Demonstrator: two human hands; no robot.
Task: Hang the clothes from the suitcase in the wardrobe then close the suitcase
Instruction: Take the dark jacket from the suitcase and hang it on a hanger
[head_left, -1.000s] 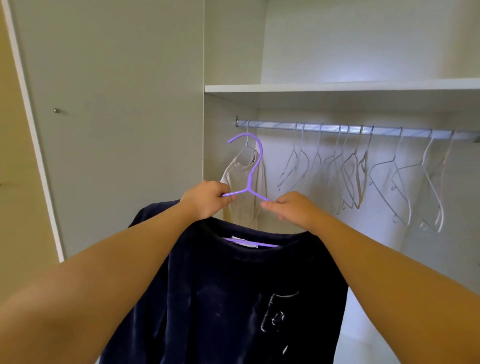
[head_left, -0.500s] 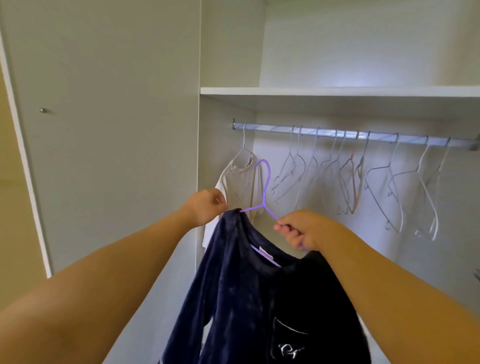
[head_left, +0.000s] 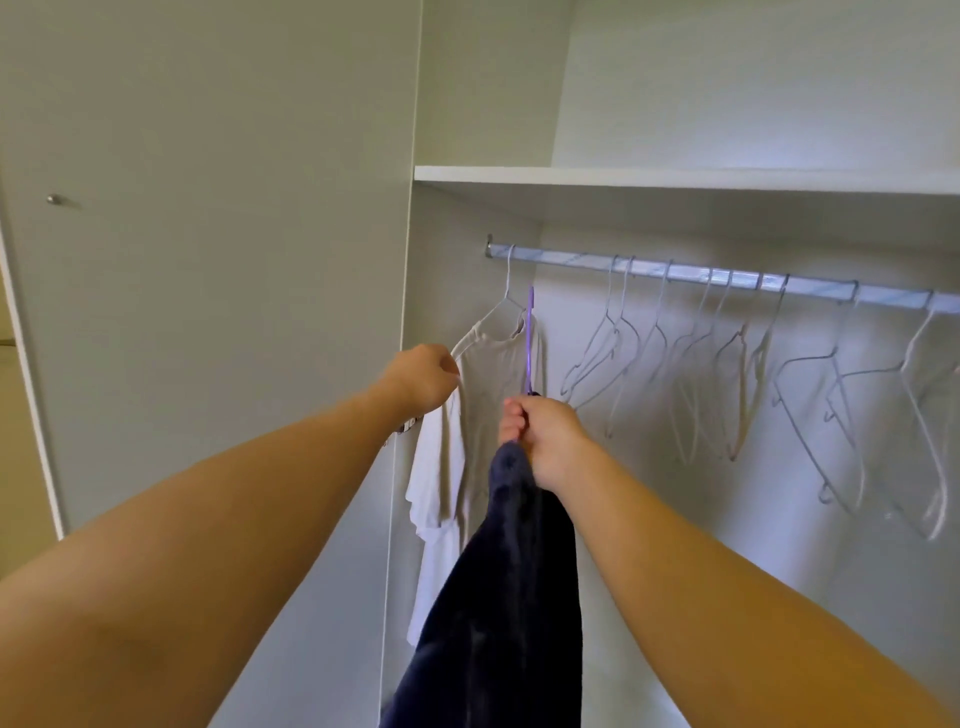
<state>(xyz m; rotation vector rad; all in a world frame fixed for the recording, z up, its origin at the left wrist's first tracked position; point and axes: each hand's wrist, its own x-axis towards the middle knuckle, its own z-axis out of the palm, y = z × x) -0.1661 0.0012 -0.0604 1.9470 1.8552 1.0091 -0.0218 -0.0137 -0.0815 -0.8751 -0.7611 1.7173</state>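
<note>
Right hand (head_left: 545, 436), frame centre: fist clenched on the neck of a thin purple plastic hanger (head_left: 529, 343), hook edge-on, tip below the rail, not on it. Dark navy velvety garment (head_left: 509, 597): hangs from that fist to the bottom edge. Left hand (head_left: 423, 376), left of centre: fingers pinched on the shoulder of a white T-shirt (head_left: 467, 441), hung at the rail's left end. Silver metal rail (head_left: 727, 278), upper right, under a white shelf (head_left: 675, 179): row of empty white wire hangers (head_left: 727, 374). Suitcase out of frame.
</note>
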